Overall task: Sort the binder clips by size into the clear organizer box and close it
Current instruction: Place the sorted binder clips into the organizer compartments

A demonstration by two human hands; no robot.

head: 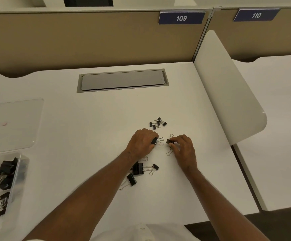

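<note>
Forearms reach over worktop (pixel 106 119) | left hand (pixel 142 145), right hand (pixel 184 150): each grip pinched on a medium clip | organizer box (pixel 18 173) far left, open, partly filled | two piles unsorted

Even, warm indoor light falls from above, leaving the white desk (pixel 106 110) bright without hard glare. Shadows are soft and faint, pooling under the forearms. The wide-angle lens bends the partition wall (pixel 71 40) and desk edges near the borders. The picture is slightly soft, blurrier toward the corners.
</note>
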